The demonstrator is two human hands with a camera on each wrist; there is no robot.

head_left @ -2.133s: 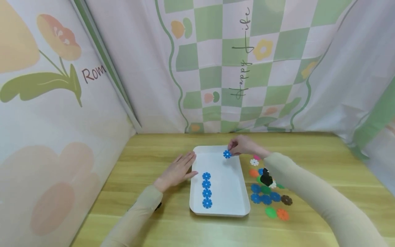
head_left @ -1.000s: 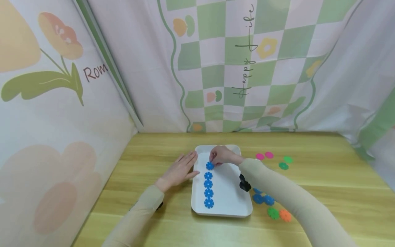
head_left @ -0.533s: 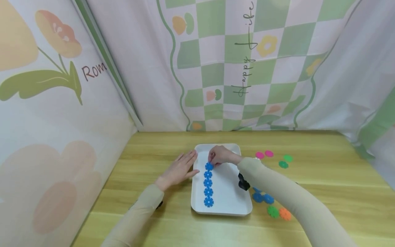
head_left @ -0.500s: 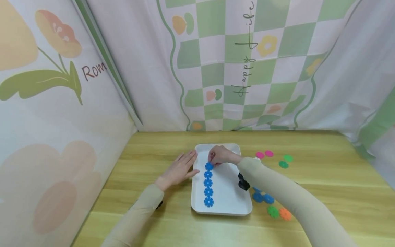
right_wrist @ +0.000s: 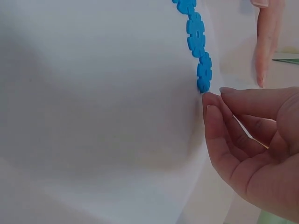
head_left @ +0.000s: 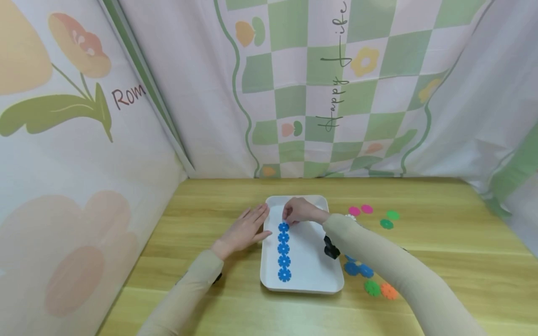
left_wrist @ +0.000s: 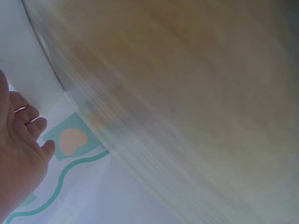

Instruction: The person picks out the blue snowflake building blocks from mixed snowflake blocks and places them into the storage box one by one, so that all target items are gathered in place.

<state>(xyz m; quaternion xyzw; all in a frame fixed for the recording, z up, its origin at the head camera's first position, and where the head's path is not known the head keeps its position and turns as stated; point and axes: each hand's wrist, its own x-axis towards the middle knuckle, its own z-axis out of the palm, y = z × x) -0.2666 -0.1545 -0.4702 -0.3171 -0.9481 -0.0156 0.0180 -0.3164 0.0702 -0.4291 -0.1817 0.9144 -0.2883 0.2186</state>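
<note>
A white tray [head_left: 313, 275] holds a straight row of blue, notched snowflake discs, lying end to end along its left side. My right hand [head_left: 299, 211] reaches over the tray, thumb and fingers bent together at the far edge of the farthest blue snowflake disc [head_left: 283, 227]. In the right wrist view the fingertips of that hand [right_wrist: 247, 140] meet the end of the blue row [right_wrist: 196, 35]; the exact contact is partly hidden. My left hand [head_left: 244, 231] lies with straight fingers against the tray's left rim, also partly seen in the left wrist view.
Right of the tray, loose discs lie on the wooden table [head_left: 210, 308]: blue ones [head_left: 352, 268], a green one [head_left: 372, 288], an orange one [head_left: 389, 291] and pink ones [head_left: 354, 211]. The right sleeve [head_left: 391, 261] covers part of them. A patterned curtain [head_left: 290, 102] stands behind.
My right hand has brought a blue disc from the tray's far right edge leftward to the far end of the row. It now lies flat in line. The left hand stays put.
</note>
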